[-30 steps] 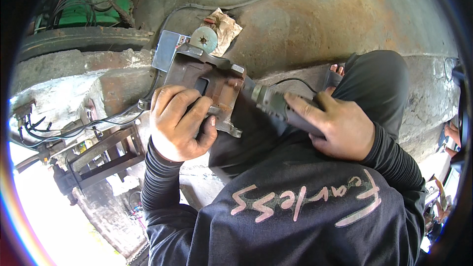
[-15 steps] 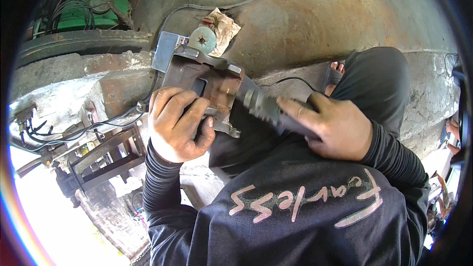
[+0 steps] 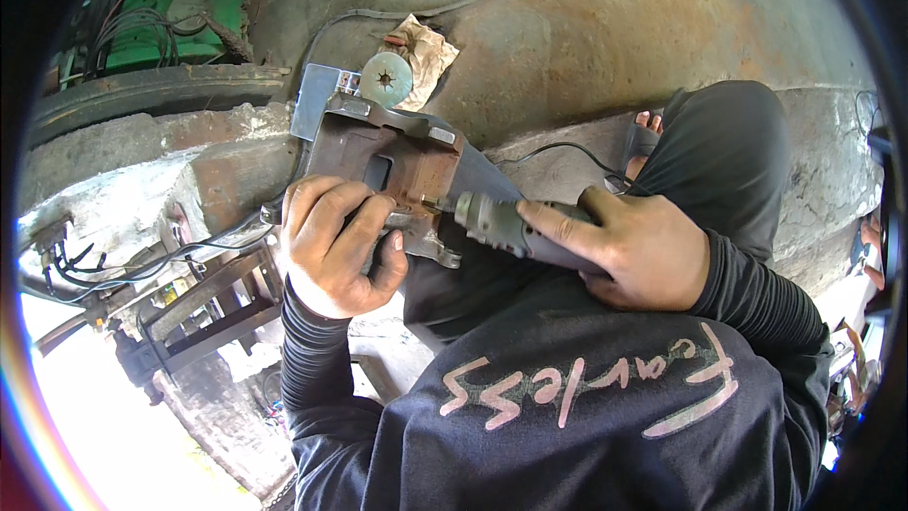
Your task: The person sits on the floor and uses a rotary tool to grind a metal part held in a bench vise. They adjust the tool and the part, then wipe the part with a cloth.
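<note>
A rusty brown metal casting (image 3: 392, 166) with a square hole rests on my lap. My left hand (image 3: 336, 246) grips its near lower edge and holds it steady. My right hand (image 3: 638, 246) is wrapped around a grey corded rotary grinder (image 3: 506, 227) lying horizontally. The grinder's small tip touches the casting's right side beside my left fingers. Its black cable (image 3: 567, 151) loops away behind my raised knee.
A round grinding disc (image 3: 386, 79) and crumpled paper (image 3: 426, 47) lie on the rusty floor beyond the casting. A green machine (image 3: 165, 24) with cables stands far left. A concrete kerb (image 3: 123, 189), loose wires and a metal frame (image 3: 203, 308) sit at left.
My right hand has swung the grinder from pointing up-left to lying level, bringing its tip onto the casting's right side. My left hand stays put on the casting.
</note>
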Available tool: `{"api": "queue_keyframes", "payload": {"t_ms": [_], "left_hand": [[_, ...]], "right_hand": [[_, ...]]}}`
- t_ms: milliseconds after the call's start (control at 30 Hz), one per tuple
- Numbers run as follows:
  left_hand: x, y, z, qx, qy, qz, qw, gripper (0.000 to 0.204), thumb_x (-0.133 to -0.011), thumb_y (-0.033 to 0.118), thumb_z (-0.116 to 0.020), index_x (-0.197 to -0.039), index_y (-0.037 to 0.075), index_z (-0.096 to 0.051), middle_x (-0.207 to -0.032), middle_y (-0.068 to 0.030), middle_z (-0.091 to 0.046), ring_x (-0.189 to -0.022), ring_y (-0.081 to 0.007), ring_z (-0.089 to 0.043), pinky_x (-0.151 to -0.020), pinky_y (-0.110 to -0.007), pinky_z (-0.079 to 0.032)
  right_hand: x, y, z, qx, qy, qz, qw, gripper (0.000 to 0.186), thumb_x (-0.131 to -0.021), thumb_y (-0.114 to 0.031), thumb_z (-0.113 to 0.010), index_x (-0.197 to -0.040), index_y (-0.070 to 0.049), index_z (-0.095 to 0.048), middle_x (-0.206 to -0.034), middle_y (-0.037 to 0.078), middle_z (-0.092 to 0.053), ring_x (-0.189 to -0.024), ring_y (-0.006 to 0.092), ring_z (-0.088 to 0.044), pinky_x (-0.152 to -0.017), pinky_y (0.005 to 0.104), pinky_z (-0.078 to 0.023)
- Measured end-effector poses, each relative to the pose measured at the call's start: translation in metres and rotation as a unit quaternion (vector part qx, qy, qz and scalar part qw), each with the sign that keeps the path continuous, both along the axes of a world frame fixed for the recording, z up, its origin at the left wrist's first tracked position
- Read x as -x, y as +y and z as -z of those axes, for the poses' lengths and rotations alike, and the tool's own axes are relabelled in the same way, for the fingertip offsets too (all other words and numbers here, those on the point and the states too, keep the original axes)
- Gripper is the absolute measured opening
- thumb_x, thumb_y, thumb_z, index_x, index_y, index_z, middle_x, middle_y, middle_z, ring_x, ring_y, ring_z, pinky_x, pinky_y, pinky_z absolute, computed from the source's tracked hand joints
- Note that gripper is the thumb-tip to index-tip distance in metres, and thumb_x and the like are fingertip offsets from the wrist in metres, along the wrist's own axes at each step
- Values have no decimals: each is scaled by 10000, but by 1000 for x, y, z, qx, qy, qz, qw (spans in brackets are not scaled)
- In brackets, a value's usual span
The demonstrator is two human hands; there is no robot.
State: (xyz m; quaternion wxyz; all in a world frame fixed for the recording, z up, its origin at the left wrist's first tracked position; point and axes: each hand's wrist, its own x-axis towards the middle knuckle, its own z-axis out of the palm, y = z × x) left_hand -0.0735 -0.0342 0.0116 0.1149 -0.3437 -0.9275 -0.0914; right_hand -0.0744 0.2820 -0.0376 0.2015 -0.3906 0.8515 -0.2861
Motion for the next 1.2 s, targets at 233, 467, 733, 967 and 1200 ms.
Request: {"api": "queue_keyframes", "payload": {"t_ms": [233,467,733,967,1200], "left_hand": [[-10,-9,9,-18,31,-2,999,219,-774,205,-698,-917,39,-699,-962,-103,-629,-892,-311,-611,-788,-458,-508],[-40,-26,21,-49,64,1,997,152,-829,225,-697,-922,109,-666,-1019,-72,-621,-961,-279,-610,-818,-472,-531],[-51,-34,19,-34,48,-17,998,202,-935,287,-611,-1005,99,-589,-1032,-85,-578,-963,-295,-577,-812,-500,-516],[-54,-37,18,-28,30,-34,999,205,-938,292,-607,-1059,129,-574,-1046,-75,-568,-973,-291,-569,-832,-502,-509],[-54,-37,22,-76,35,-48,995,169,-854,251,-700,-964,141,-633,-1026,-48,-607,-974,-266,-599,-828,-463,-523]], "right_hand": [[-5,3,6,26,29,22,999,874,-684,-138,-775,-1501,-166,-466,-876,143,-562,-661,292,-652,-575,399,-561],[-12,7,5,28,-2,49,998,940,-624,-125,-809,-1500,-152,-469,-913,153,-547,-668,310,-630,-583,396,-551],[-10,0,6,52,28,51,997,860,-641,-130,-775,-1466,-152,-532,-876,138,-544,-659,290,-612,-604,380,-557],[-8,-1,4,50,31,42,997,805,-677,-111,-750,-1454,-136,-542,-923,162,-575,-691,293,-639,-621,378,-575],[-9,-1,4,58,33,50,997,773,-699,-106,-737,-1447,-128,-547,-923,166,-575,-692,290,-637,-618,378,-574]]}}
